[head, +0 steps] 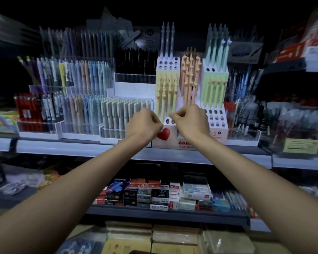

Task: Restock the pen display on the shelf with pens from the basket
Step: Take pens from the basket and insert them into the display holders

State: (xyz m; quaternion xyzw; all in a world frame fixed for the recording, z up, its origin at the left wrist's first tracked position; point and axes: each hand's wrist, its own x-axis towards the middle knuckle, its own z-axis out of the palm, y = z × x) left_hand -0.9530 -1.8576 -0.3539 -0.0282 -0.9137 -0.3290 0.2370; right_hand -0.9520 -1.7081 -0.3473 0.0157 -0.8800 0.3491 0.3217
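A white stepped pen display (166, 67) with rows of round holes stands on the shelf (77, 147). It holds heart-topped pens in yellow (163, 99), orange (188, 77), green (212, 88) and pale blue (217, 46). My left hand (143, 123) is at the display's front left with its fingers curled; I see nothing between them. My right hand (190, 120) is just to the right, its fingertips pinching the lower end of a yellow pen (173, 105) above the empty front holes. The basket is out of view.
Clear trays of other pens (84, 105) fill the shelf to the left, and more pen trays (244, 114) stand to the right. A lower shelf carries small boxes (154, 195). Flat packets (154, 235) lie below my forearms.
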